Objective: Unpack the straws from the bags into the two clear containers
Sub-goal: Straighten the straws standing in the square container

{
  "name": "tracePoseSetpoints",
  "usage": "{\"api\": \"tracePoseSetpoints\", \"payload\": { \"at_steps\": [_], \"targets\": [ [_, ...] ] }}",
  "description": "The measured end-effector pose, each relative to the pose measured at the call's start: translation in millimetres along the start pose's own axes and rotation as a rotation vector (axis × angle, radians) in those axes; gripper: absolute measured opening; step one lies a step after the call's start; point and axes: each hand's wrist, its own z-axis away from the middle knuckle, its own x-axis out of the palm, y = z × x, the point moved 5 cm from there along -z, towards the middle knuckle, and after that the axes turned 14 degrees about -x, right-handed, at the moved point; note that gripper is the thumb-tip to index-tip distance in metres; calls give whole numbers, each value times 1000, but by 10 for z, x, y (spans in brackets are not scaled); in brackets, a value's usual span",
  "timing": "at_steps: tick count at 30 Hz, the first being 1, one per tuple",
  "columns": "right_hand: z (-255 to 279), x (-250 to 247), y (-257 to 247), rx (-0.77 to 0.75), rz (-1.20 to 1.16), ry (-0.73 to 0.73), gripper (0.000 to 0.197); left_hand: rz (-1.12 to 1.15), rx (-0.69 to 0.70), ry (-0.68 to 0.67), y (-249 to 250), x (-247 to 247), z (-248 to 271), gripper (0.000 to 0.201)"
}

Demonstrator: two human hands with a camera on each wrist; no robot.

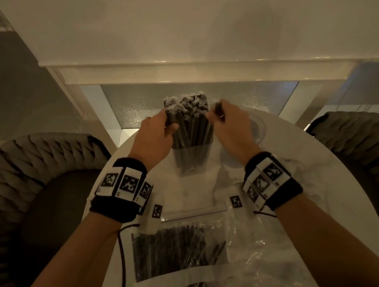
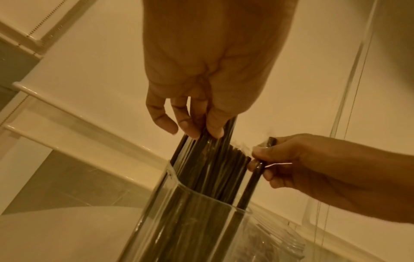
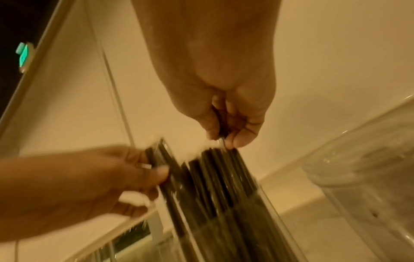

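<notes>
A tall clear container (image 1: 193, 160) stands upright mid-table, packed with black straws (image 1: 188, 116) that stick out of its top. My left hand (image 1: 168, 128) grips several straws on the bundle's left side; thumb and fingers (image 2: 192, 131) pinch them above the rim. At the bundle's right edge, my right hand (image 1: 215, 115) pinches a single straw (image 2: 253, 182), whose lower end reaches into the container (image 2: 190, 221). The right wrist view shows those fingertips (image 3: 237, 140) closed on the straw's top. A second clear container (image 1: 257, 130) (image 3: 358, 168), round, stands just to the right.
A clear bag still full of black straws (image 1: 176, 252) lies near me on the white round table (image 1: 312, 173). A crumpled clear bag (image 1: 263, 255) lies to its right. Dark woven chairs (image 1: 16, 183) flank the table on both sides, and a white wall stands behind.
</notes>
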Motion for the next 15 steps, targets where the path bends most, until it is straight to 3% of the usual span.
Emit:
{"api": "tracePoseSetpoints", "payload": {
  "at_steps": [4, 5, 6, 9, 10, 13, 15],
  "targets": [
    [-56, 98, 57, 20, 103, -248, 14, -16, 1, -45, 42, 74, -16, 16],
    [-21, 134, 69, 18, 114, -253, 17, -23, -2, -73, 34, 127, -7, 18],
    [19, 135, 80, 22, 103, -200, 20, -29, -9, -90, 3, 182, 4, 19],
    [162, 0, -35, -43, -40, 138, 18, -15, -9, -60, -94, 251, 27, 19],
    [203, 8, -116, -102, -61, 158, 19, -14, -2, -49, -107, 259, 33, 20],
    [246, 232, -243, -208, -66, -49, 34, 22, 58, -18, -42, 249, 89, 20],
    [208, 294, -243, -210, -62, -104, 28, 162, 29, 32, -21, 164, 137, 26]
  ]
}}
